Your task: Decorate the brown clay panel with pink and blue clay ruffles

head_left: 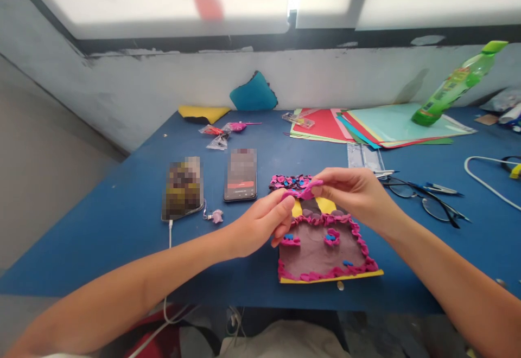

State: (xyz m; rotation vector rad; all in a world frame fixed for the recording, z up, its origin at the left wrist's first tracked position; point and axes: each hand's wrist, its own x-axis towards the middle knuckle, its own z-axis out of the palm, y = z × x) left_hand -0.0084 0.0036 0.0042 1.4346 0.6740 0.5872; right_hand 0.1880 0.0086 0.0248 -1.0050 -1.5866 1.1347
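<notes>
A wavy strip of magenta modelling clay (303, 190) stretches between my two hands. My left hand (266, 217) pinches its left end between thumb and fingers. At its right end, my right hand (348, 190) pinches it the same way. Just below both hands lies a clay picture (317, 252) on a yellow-edged sheet. Its brownish-purple field has a ruffled magenta border and small magenta and blue pieces. Yellow and dark patches show farther up, and a cluster of pink, blue and black bits (280, 181) lies at its top. My hands cover part of the picture's upper half.
Two phones (240, 176) (183, 190) lie to the left, one with a white cable (170, 233). Eyeglasses (423, 198) and pens rest at right. Coloured paper sheets (391, 119) hold a tilted green bottle (451, 89). Small clay packets (220, 138) lie behind the phones.
</notes>
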